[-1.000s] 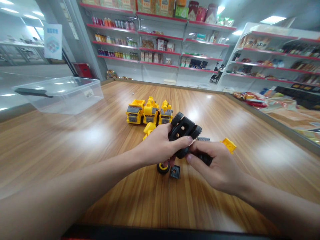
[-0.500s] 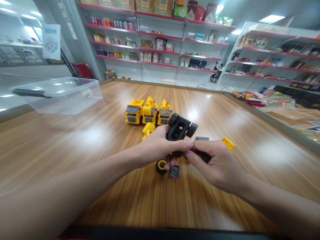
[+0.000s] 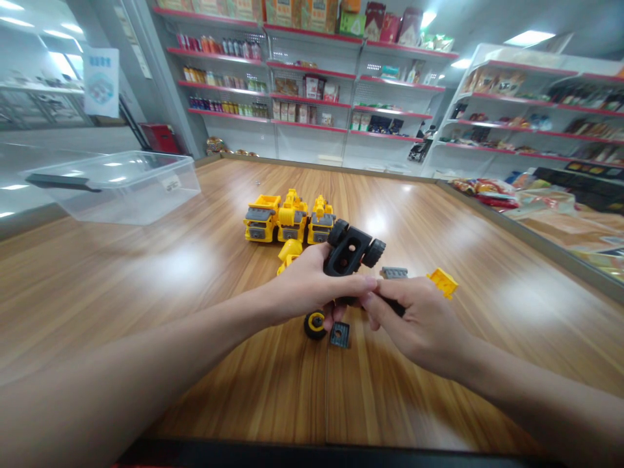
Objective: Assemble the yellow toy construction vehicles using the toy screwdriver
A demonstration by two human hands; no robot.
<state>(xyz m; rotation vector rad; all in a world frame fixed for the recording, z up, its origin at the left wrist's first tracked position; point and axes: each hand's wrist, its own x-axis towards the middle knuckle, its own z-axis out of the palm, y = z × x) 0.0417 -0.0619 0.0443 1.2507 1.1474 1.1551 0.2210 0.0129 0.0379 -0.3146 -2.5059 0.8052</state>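
Note:
My left hand (image 3: 312,276) is closed around a black toy truck chassis (image 3: 348,253), tilted up above the table, with two black wheels at its far end. Against the chassis's near end, my right hand (image 3: 419,315) pinches a black wheel-like part (image 3: 394,305), mostly hidden by the fingers. Below the hands lie a loose wheel with a yellow rim (image 3: 316,325) and a small grey plate with a hole (image 3: 340,335). A grey ridged piece (image 3: 394,272) and a yellow toy part (image 3: 443,282) lie beyond my right hand. Behind my left hand is a yellow piece (image 3: 289,252), partly covered.
Three yellow toy trucks (image 3: 291,221) stand in a row at the middle of the wooden table (image 3: 205,364). A clear plastic box (image 3: 141,195) sits at the far left. Bagged goods (image 3: 550,214) lie past the right edge, and stocked shelves (image 3: 312,99) rise behind.
My right hand has shifted and turned slightly at the chassis's near end, uncovering more of the grey ridged piece and the yellow part. My left hand and the chassis stay almost still.

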